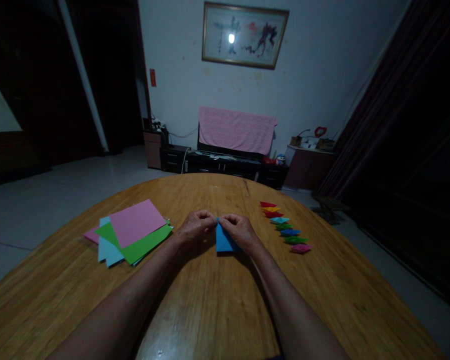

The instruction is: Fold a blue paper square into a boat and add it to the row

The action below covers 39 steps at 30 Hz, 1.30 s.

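Observation:
A folded blue paper (222,241) lies on the round wooden table (210,295) in front of me. My left hand (195,227) and my right hand (238,231) meet at its top corner, both with fingers pinched on the paper's upper edge. The paper's right side is partly hidden under my right hand.
A loose stack of coloured sheets (129,237), pink on top, then green and light blue, lies to the left. A row of several small folded paper pieces (285,226) runs along the right. Behind the table stand a low cabinet with a pink cloth (235,129) and a framed picture (244,34).

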Each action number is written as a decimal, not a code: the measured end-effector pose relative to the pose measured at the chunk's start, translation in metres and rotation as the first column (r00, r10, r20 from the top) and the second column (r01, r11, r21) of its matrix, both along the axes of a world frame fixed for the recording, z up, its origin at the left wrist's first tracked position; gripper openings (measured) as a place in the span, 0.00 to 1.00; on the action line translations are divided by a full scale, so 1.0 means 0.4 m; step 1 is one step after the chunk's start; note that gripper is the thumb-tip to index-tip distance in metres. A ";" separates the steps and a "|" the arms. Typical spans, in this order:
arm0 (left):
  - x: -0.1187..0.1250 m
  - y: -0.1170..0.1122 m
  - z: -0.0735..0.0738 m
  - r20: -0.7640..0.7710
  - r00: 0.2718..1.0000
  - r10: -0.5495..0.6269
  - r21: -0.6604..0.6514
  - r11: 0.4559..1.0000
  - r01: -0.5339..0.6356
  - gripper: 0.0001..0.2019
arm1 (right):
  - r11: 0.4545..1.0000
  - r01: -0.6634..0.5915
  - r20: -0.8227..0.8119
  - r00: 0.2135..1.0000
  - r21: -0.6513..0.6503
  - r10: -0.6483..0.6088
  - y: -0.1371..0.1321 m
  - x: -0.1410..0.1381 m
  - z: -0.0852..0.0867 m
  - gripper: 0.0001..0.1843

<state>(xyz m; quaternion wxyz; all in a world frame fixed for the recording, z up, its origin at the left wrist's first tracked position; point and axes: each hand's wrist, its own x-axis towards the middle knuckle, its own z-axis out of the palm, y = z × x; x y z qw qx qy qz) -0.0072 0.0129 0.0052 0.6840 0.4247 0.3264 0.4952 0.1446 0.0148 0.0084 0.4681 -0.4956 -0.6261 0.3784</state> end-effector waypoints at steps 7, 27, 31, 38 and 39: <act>-0.002 0.016 -0.020 0.015 1.000 -0.011 0.013 1.000 0.011 0.10 | 1.000 0.010 0.007 1.000 0.028 -0.011 0.005 -0.003 -0.010 0.15; 0.006 0.008 0.009 -0.139 0.985 0.100 0.061 0.994 -0.092 0.08 | 0.997 0.023 0.030 0.999 0.076 -0.025 0.003 -0.008 -0.006 0.12; 0.010 0.012 -0.002 -0.105 0.988 0.110 0.053 0.993 -0.104 0.07 | 0.996 0.027 0.047 0.998 0.089 -0.031 0.001 -0.010 -0.006 0.12; 0.010 0.010 0.002 -0.153 0.978 0.141 0.116 0.986 -0.123 0.07 | 0.998 0.014 0.041 0.999 0.059 -0.017 -0.003 -0.005 -0.005 0.13; 0.011 0.009 0.003 -0.153 0.978 0.140 0.127 0.984 -0.121 0.07 | 0.999 0.007 0.040 0.999 0.048 -0.009 -0.002 -0.003 -0.006 0.13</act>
